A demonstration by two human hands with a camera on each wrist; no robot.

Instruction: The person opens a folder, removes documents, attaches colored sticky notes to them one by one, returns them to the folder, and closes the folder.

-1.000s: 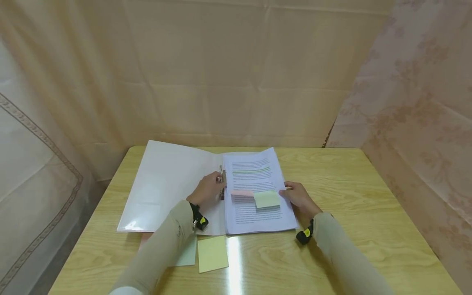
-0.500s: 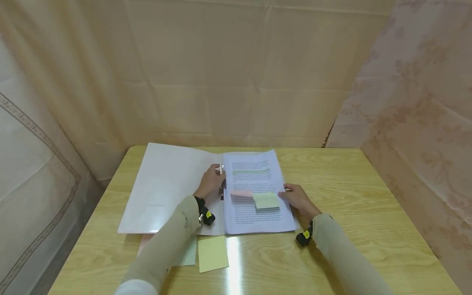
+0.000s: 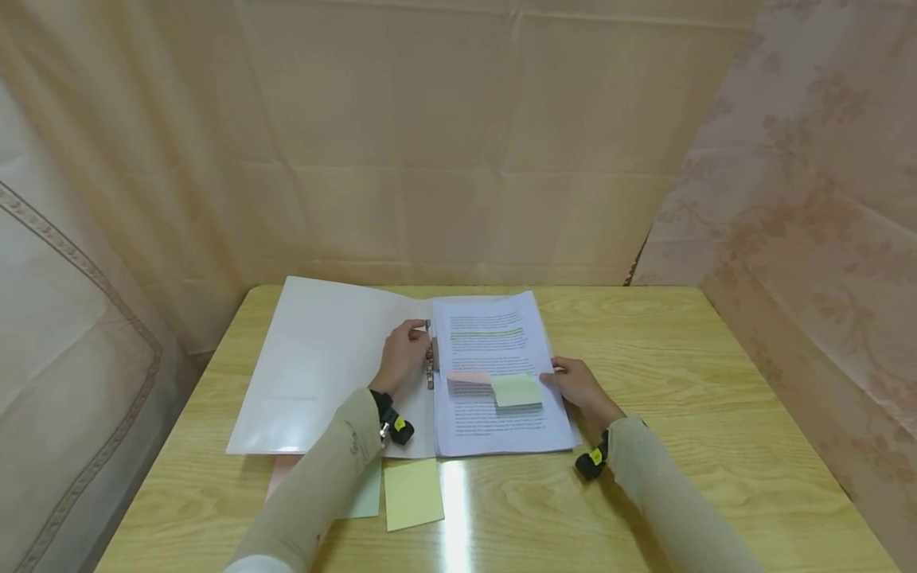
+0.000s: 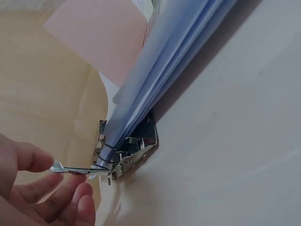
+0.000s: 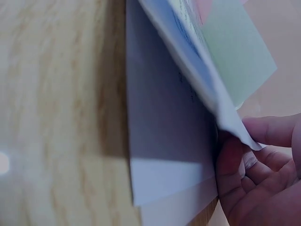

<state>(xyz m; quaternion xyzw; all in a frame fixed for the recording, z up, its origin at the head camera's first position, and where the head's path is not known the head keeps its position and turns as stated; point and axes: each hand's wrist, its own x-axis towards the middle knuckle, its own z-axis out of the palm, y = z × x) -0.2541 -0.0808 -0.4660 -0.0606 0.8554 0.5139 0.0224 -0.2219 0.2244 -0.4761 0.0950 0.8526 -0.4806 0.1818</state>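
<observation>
A white binder [image 3: 315,366] lies spread wide on the table, with a metal clip mechanism [image 3: 430,374] along its spine. My left hand [image 3: 401,358] pinches the tip of the clip's lever [image 4: 80,170] between thumb and fingers; the lever sticks out from the clip in the left wrist view. A stack of printed paper [image 3: 487,426] lies on the binder's right side, its inner edge at the clip. My right hand [image 3: 580,386] pinches the stack's right edge, thumb on top and fingers beneath. A green sticky note [image 3: 517,390] and a pink sticky note [image 3: 469,377] are on the top page.
A yellow sticky pad [image 3: 414,495] lies on the wooden table [image 3: 688,366] in front of the binder. Beside it, a pale green pad [image 3: 367,493] and a pink one [image 3: 279,469] show partly under the left sleeve and the binder. Curtains [image 3: 458,143] hang behind the table.
My left hand has shifted slightly left and toward the back along the spine, and more of the clip shows beside it. The right hand stays nearly still at the paper's edge.
</observation>
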